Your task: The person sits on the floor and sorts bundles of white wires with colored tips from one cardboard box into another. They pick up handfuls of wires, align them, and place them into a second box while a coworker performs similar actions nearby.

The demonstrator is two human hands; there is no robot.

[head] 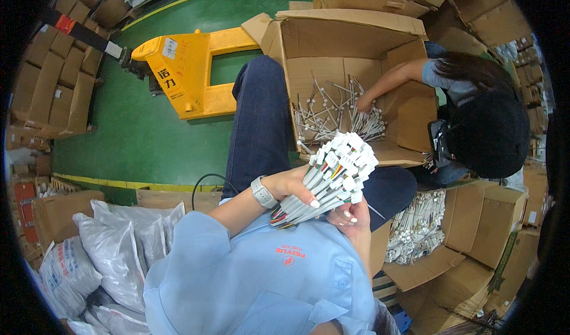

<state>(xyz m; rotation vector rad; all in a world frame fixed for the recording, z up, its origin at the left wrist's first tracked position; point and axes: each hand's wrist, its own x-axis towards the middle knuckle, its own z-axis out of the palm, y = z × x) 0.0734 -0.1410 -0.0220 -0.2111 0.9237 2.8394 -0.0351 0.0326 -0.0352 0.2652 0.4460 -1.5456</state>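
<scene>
My left hand [297,187], with a pale watch on its wrist, is closed around a thick bundle of grey cables [331,170]. White plug connectors crowd the bundle's upper right end, and coloured wire ends stick out at its lower left. Under the connector end is my right hand [351,217], its fingers curled beside the bundle; a thin light strand sticks out past them. Whether those fingers grip anything is partly hidden. Beyond my knees stands an open cardboard box [316,72] with loose grey cables [327,108] lying on its bottom.
Another person's hand [365,104] reaches into the box from the right. A second open carton [472,219] beside my right leg holds many cables. A yellow pallet jack [187,72] stands at the upper left; white sacks [116,246] lie at the lower left.
</scene>
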